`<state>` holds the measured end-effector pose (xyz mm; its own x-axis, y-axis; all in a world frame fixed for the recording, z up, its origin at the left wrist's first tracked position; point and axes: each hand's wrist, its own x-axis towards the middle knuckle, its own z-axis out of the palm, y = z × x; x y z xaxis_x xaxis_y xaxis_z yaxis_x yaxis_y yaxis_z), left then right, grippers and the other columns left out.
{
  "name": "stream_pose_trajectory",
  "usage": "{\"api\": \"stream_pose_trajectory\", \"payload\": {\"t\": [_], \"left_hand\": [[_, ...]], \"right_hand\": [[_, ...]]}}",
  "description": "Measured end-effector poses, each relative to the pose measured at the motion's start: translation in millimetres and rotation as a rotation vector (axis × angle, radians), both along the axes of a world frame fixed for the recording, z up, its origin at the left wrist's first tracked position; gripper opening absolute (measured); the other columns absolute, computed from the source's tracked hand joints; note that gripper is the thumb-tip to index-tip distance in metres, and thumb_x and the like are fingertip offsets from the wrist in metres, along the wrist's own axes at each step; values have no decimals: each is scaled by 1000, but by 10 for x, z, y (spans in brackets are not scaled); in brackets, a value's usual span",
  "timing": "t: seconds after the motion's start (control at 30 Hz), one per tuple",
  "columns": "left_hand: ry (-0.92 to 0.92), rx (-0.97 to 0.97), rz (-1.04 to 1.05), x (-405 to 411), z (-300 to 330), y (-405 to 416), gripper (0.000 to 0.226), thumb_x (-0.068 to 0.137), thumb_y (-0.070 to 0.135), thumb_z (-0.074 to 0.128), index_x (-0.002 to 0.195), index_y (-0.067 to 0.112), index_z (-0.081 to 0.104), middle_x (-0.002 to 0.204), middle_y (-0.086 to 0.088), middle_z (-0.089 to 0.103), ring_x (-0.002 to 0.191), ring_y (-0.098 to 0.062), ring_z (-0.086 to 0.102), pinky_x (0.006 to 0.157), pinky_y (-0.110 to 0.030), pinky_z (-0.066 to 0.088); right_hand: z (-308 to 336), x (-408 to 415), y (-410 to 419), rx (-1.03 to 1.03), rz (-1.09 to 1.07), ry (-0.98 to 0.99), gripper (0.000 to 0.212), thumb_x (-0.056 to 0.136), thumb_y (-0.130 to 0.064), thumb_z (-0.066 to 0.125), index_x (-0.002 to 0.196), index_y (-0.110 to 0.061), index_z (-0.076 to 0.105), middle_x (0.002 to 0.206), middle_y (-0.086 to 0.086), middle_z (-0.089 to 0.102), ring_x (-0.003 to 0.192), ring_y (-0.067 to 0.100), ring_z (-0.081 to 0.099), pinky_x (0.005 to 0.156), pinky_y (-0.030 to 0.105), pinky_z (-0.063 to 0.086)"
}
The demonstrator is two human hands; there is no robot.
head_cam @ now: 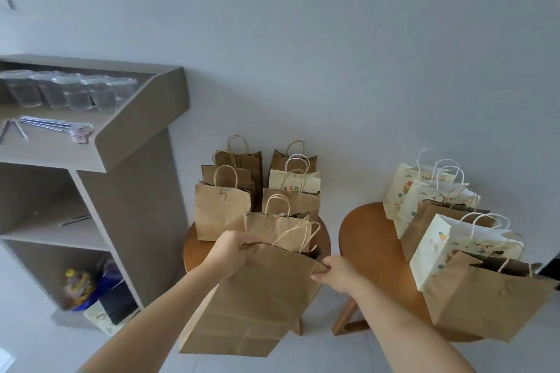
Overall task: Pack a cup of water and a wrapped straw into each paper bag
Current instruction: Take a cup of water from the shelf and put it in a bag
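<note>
Grey lectern-style cabinet at left against a pale wall, sloped top with raised lip, open shelves below. Small jar with patterned label sits near the lip on top. Thin dark stick-like item on the middle shelf, can't tell what. Bottom shelf: bottle with yellow cap, blue bag, black box. Two round wooden stools side by side on a pale tiled floor.
</note>
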<state>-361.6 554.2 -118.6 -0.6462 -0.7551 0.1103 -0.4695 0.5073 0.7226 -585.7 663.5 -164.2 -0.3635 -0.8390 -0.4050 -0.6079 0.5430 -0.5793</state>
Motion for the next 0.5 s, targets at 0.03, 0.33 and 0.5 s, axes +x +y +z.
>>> {"api": "stream_pose_trajectory", "payload": {"t": [0.03, 0.33, 0.5], "left_hand": [[-1, 0, 12, 141, 1, -97, 13, 89, 12, 65, 92, 7, 76, 62, 15, 63, 58, 11, 52, 59, -7, 37], [-55, 28, 155, 1253, 3, -1014, 29, 88, 13, 66, 81, 40, 73, 65, 28, 65, 75, -4, 64, 69, -16, 47], [-202, -29, 195, 1537, -101, -1475, 17, 90, 19, 65, 102, 13, 75, 93, -1, 73, 89, -18, 64, 77, -22, 47]], "right_hand": [[-6, 125, -131, -7, 9, 12, 30, 89, -23, 64, 66, -17, 46, 69, -3, 48, 62, 7, 46, 58, 21, 35], [127, 1114, -1087, -89, 161, 197, 46, 92, -24, 61, 60, -16, 29, 106, 6, 53, 90, 20, 55, 76, 28, 41], [141, 1424, -1428, -137, 200, 285, 37, 93, -26, 60, 63, -21, 39, 138, 3, 44, 118, 23, 49, 92, 27, 36]]}}
